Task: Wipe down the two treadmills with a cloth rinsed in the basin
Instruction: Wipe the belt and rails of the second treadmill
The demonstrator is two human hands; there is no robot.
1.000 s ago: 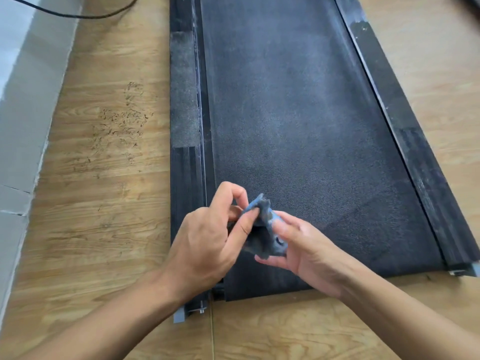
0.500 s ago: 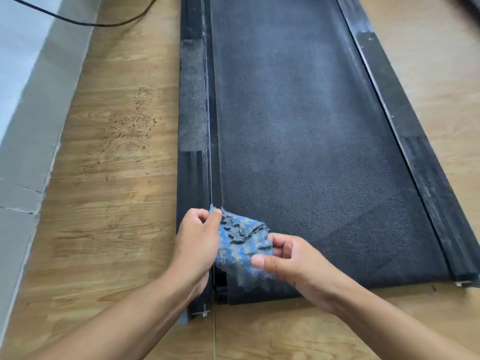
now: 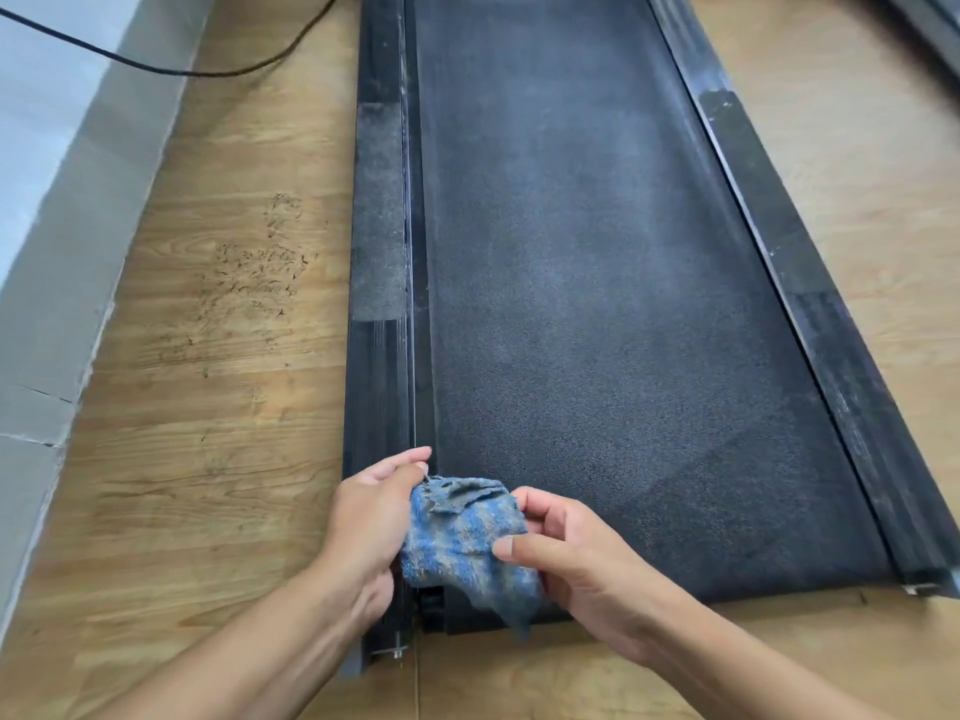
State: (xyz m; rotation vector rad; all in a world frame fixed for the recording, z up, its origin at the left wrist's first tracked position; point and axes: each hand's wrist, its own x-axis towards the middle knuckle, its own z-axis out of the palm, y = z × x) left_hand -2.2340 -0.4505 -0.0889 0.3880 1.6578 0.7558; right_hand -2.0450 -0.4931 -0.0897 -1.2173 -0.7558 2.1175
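**Inspector:** Wood-plank flooring [image 3: 208,459] is carrying the treadmill [image 3: 597,226]. I am reporting outward from the fingers.

**Clerk:** What are the fingers doing?

**Inspector:** Both sets are curling onto the cloth [image 3: 462,537]. The left hand [image 3: 369,517] is pinching its left edge, fingertips [image 3: 410,459] bunched together. The right hand [image 3: 576,563] is clamping the opposite edge between thumb and forefinger. The blue striped cloth is hanging spread between them, its lower corner drooping past the deck's near end.

**Clerk:** And beyond the fingers?

**Inspector:** Just under them, the belt [image 3: 623,459] is meeting the left side rail [image 3: 379,252], which is showing grey dust farther ahead. The right side rail [image 3: 831,356] is lying well beyond the right hand. A cable [image 3: 156,70] is trailing far ahead of the left hand.

**Clerk:** Which step is in hand?

**Inspector:** I am judging it as opening out the cloth ahead of a wipe. The next move is calling for laying it flat and pressing along the dusty rail. No basin is showing.
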